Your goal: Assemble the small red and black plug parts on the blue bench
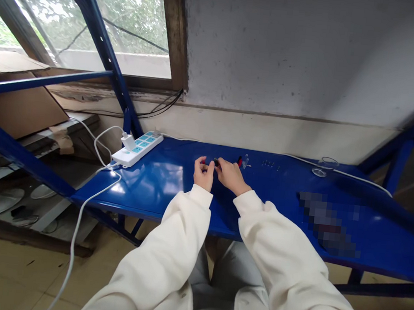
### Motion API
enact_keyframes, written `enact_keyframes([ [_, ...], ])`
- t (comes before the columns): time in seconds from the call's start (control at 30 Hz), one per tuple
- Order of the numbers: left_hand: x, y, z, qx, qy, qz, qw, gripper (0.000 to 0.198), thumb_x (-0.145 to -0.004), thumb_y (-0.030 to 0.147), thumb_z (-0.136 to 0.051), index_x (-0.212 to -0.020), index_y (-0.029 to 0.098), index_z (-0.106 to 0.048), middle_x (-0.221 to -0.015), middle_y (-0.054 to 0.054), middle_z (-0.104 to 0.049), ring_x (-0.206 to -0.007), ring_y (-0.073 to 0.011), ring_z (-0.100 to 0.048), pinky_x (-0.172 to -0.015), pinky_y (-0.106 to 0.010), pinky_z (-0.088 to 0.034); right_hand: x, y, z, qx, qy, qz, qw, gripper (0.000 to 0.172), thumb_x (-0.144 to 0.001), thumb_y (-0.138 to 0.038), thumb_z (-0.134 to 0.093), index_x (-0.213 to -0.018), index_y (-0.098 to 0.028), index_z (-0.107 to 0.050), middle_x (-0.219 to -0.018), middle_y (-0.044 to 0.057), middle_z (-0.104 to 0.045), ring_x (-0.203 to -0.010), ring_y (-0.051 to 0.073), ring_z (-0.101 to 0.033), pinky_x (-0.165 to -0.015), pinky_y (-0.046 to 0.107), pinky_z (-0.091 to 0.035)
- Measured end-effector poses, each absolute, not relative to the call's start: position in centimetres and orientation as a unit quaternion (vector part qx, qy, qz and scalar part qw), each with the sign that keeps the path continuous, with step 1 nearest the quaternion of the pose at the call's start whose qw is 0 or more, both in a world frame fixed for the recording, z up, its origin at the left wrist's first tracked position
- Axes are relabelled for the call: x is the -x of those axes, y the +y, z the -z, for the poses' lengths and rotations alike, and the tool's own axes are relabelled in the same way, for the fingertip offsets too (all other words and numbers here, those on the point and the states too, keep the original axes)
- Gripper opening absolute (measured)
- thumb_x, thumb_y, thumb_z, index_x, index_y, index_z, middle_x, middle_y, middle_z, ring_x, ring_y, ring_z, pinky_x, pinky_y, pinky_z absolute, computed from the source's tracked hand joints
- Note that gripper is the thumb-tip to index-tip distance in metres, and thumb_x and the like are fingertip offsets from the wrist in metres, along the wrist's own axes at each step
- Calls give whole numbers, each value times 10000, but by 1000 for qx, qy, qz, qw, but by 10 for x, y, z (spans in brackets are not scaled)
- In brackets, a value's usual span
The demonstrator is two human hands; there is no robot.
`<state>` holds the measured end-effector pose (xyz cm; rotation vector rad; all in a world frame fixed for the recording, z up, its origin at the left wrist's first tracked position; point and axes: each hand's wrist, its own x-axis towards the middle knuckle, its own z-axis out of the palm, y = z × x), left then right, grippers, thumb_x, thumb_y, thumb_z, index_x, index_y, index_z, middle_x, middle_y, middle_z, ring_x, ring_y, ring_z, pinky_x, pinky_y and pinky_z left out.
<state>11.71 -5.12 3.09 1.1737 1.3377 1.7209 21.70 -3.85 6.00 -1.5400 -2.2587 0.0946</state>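
My left hand (204,175) and my right hand (232,175) meet above the blue tabletop, fingers bent in a pinch. Between their fingertips is a small dark piece (216,161), too small to name, gripped by my right hand. A bit of red (203,161) shows at my left fingers; what that hand holds is mostly hidden. Just beyond my right hand lie a red-and-black item (240,161) and some small clear pieces (245,161). Several tiny parts (268,163) lie in a row farther right.
A white power strip (139,149) with a plugged-in charger sits on the table's (144,193) left end, its cable hanging over the edge. At the right are a clear round container (319,172), a white cable (362,179) and a blurred dark object (327,224). Blue frame posts flank the table.
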Motion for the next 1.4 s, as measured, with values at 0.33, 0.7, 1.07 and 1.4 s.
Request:
enact_keyframes([
  [0.33, -123, -54, -26, -536, 415, -655, 334, 290, -726, 392, -576, -901, 160, -578, -763, -7, -556, -395, 2, -367, -363, -156, -312, -242, -66, -56, 528, -799, 58, 283, 229, -889, -225, -322, -958, -164, -531, -854, 73, -658, -749, 188, -591, -685, 299, -296],
  [0.7, -123, -55, -24, -559, 386, -606, 413, 308, -680, 400, -624, -856, 150, -582, -720, 2, -545, -354, -8, -416, -324, -160, -346, -248, -64, -23, 504, -678, -64, 532, 317, -871, -263, -290, -1098, -180, -494, -859, 65, -638, -757, 162, -592, -712, 287, -424],
  [1.07, -122, -56, -24, -594, 376, -586, 404, 329, -700, 424, -601, -873, 145, -592, -735, -24, -579, -363, -22, -436, -348, -175, -375, -249, -67, -28, 562, -645, -91, 509, 380, -882, -436, -252, -659, -208, -458, -562, 10, -518, -513, 134, -490, -525, 235, -328],
  [1.4, -120, -52, -18, -609, 413, -578, 353, 348, -765, 496, -485, -814, 156, -543, -665, -4, -574, -348, -34, -438, -359, -179, -357, -248, -68, -29, 532, -675, -81, 505, 351, -888, -411, -255, -664, -206, -430, -545, -6, -491, -488, 115, -460, -520, 222, -315],
])
